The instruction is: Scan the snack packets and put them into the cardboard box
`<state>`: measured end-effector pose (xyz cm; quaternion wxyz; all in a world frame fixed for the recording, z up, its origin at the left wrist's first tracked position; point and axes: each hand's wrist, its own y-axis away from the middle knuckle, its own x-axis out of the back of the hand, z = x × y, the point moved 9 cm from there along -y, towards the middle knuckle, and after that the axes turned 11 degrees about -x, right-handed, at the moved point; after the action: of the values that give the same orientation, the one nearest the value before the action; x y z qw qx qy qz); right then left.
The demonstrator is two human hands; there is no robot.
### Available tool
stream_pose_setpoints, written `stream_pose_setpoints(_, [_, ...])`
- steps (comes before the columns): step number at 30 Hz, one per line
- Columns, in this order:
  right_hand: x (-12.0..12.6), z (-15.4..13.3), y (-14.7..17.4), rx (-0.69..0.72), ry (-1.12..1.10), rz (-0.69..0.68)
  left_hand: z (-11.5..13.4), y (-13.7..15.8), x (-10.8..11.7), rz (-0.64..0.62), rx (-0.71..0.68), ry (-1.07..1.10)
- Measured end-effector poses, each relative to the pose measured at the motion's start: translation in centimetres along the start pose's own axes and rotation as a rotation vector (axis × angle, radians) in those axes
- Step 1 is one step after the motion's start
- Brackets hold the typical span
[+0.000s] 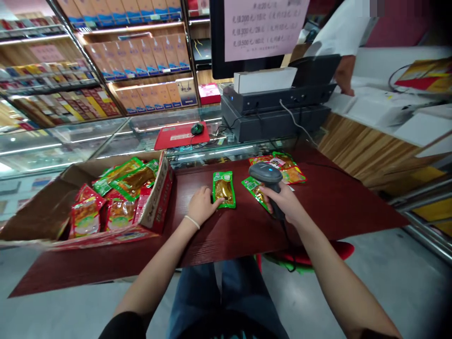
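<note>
A green-edged snack packet (223, 189) with a golden-brown middle lies flat on the dark red table. My left hand (202, 205) rests beside it, thumb spread onto its lower left edge, not gripping it. In my right hand (287, 202) is a dark grey barcode scanner (265, 173), held by its handle, a small blue light on its top. Partly hidden beneath the scanner is another green packet (253, 187). Behind that, several red and green packets (294, 174) lie in an overlapping pile.
An open cardboard box (158, 197) of packets stands at left. Behind are a glass counter, a red mouse pad (178, 136) with a mouse (197, 128), and a black till (271, 120) under a screen. Another person's arm (345, 75) shows at upper right. A red stool (339, 252) sits below.
</note>
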<state>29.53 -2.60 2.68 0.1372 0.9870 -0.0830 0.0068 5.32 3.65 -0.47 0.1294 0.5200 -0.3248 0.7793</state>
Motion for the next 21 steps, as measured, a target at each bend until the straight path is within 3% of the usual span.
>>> stream_pose_setpoints(3, [-1.3, -0.3, -0.4, 0.0, 0.012, -0.019, 1.7, -1.0, -1.0, 0.095, -0.042, 0.063])
stream_pose_setpoints(7, [-1.9, -0.7, -0.7, 0.0, 0.016, -0.025, 4.1, -2.6, -4.1, -0.066, -0.119, 0.057])
stream_pose_setpoints(10, [-1.9, -0.7, -0.7, -0.008, 0.018, -0.019, 4.1, -3.1, -4.5, -0.156, -0.087, 0.017])
stream_pose_setpoints(14, [-2.1, -1.0, -0.9, -0.001, 0.005, -0.022, 2.0, -2.2, -3.0, -0.216, -0.017, 0.027])
stream_pose_setpoints(17, [-2.8, -1.5, -1.3, 0.0, -0.006, -0.035, -1.4, -1.1, -0.2, -0.043, 0.128, 0.16])
stream_pose_setpoints(19, [-3.7, -2.1, -1.8, 0.006, -0.028, -0.064, -4.6, 0.0, 1.9, 0.22, 0.298, 0.368])
stream_pose_setpoints(21, [-4.8, -2.6, -2.4, 0.021, -0.052, -0.098, -7.6, 1.5, 2.5, 0.487, 0.488, 0.722])
